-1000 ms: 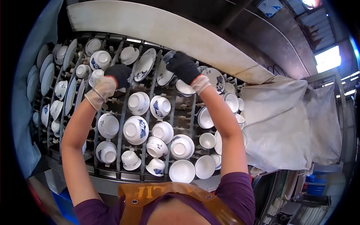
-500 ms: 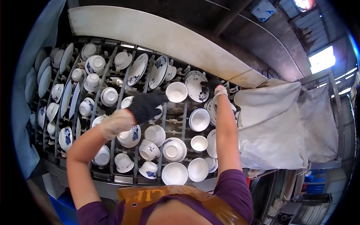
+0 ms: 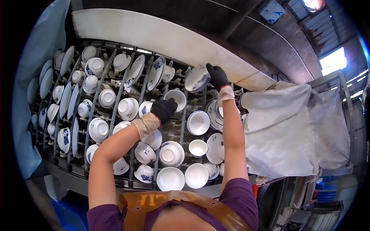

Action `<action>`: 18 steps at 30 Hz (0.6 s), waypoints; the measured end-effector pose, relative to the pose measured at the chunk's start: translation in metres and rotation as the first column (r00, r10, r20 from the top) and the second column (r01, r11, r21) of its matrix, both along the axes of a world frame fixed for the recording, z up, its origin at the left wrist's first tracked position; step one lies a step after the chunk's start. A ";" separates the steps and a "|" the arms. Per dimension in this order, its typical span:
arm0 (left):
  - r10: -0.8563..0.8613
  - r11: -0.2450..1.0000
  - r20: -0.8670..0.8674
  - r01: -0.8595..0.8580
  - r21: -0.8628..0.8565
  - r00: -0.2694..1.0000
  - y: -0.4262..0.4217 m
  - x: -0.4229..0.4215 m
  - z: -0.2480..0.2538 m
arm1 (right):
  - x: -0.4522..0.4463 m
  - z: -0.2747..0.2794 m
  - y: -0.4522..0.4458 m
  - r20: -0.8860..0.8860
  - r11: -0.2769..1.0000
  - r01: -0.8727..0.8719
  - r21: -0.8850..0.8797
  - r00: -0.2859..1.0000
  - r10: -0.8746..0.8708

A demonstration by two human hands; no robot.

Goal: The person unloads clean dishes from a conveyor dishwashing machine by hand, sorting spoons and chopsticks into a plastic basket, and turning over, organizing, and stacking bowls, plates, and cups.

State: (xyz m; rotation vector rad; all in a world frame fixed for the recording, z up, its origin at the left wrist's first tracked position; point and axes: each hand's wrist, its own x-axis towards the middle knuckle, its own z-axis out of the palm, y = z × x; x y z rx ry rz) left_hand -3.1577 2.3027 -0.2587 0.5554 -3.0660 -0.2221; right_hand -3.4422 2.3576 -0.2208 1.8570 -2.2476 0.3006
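My right hand (image 3: 218, 76), in a black glove, grips the edge of a blue-and-white plate (image 3: 197, 79) near the back of the rack. The plate is tilted and a little blurred. My left hand (image 3: 164, 111), gloved too, has its fingers closed on the rim of a white bowl (image 3: 176, 97) that faces up. Just below the plate stands another upright bowl (image 3: 198, 123), with a small white cup (image 3: 198, 148) nearer to me. Patterned plates (image 3: 212, 112) lie partly hidden behind my right forearm.
The slatted rack (image 3: 169, 133) carries many bowls and plates, several upside down or on edge, towards the left. A pale board (image 3: 162, 34) borders its far side. To the right hangs a whitish plastic sheet (image 3: 277, 131); a blue curtain (image 3: 40, 88) hangs at the left.
My right hand has raised and tilted the plate from its place. My left hand has moved right and down onto the white bowl. The dishes on the rack have shifted slightly left.
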 end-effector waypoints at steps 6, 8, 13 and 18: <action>0.118 0.866 -0.220 0.008 0.500 0.968 -0.018 0.001 0.033 | 0.036 0.026 0.032 0.577 0.928 -0.206 0.309 0.817 -0.011; 0.059 0.537 -0.285 0.210 0.817 0.957 -0.054 0.002 0.013 | 0.053 -0.011 0.060 0.670 0.789 -0.458 0.409 0.738 0.081; 0.007 0.908 -0.215 0.084 0.410 0.977 -0.052 -0.006 0.002 | 0.104 -0.008 0.097 0.326 0.913 -0.056 0.404 0.941 -0.087; 0.164 0.937 -0.383 -0.021 0.349 0.909 -0.022 -0.011 0.018 | 0.127 0.013 0.140 0.337 0.950 0.082 0.303 0.923 -0.187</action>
